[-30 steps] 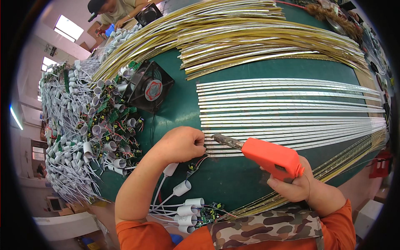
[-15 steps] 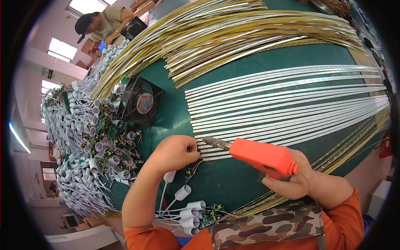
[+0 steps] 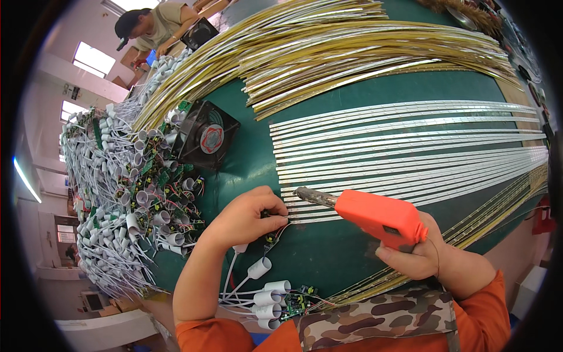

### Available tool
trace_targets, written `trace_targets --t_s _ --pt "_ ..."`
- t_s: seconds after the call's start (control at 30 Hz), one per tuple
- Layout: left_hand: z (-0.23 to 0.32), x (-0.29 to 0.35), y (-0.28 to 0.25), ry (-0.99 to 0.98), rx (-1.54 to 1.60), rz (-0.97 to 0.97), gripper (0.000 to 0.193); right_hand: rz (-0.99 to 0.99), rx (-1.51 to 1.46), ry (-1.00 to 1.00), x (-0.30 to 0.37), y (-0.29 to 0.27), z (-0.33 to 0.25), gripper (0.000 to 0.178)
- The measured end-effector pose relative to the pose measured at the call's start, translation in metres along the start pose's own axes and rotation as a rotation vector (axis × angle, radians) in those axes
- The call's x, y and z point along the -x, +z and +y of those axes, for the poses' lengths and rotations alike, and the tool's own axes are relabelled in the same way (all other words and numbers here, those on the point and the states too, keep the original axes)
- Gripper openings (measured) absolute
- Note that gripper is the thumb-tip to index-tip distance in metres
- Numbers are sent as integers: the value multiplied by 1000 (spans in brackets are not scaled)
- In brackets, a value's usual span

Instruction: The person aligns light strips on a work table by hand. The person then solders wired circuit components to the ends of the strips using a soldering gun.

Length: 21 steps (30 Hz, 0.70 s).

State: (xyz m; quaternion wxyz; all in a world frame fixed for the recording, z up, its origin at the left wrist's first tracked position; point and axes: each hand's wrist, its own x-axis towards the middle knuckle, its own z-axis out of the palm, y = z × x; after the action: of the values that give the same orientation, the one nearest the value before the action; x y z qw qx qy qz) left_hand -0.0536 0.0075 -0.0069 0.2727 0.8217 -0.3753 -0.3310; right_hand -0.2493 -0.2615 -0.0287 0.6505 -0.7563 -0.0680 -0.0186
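Observation:
My right hand (image 3: 419,255) grips an orange-red soldering gun (image 3: 378,218) by its handle. The dark metal tip points left, over the left ends of the lower silvery LED strips (image 3: 352,155), which lie in near-parallel rows. I cannot tell whether the tip touches a strip. Next to those ends my left hand (image 3: 249,216) is closed in a pinch, with thin wires running up to the fingertips. These wires come from a small circuit board (image 3: 271,239) just below the hand, partly hidden by it. A white lamp-base housing (image 3: 259,268) with a cable lies below.
More white housings (image 3: 268,297) and circuit boards lie near my apron. A black fan (image 3: 208,136) stands left of the strips, beside a large heap of cabled housings (image 3: 111,193). Yellow-and-silver strip bundles (image 3: 375,53) cover the table's far side. Another person (image 3: 158,29) works at far left.
Most of the scene sits slightly further right in the picture. Both hands keep nearly the same place beside the strip ends, and the soldering gun stays in my right hand.

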Motion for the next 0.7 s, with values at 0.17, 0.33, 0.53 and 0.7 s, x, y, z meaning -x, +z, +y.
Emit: trace_targets --t_s 0.17,0.33,0.53,0.7 --pt "-4 0 7 10 -12 35 8 -9 37 13 0 1 1 52" --pt "-1 -2 8 -5 -60 82 9 21 58 -13 1 4 4 52" --pt "-2 -8 12 -104 -95 106 13 -19 68 -15 -2 6 0 54" --pt "-2 -11 12 -131 -118 110 11 -112 118 -19 -6 7 -1 57"
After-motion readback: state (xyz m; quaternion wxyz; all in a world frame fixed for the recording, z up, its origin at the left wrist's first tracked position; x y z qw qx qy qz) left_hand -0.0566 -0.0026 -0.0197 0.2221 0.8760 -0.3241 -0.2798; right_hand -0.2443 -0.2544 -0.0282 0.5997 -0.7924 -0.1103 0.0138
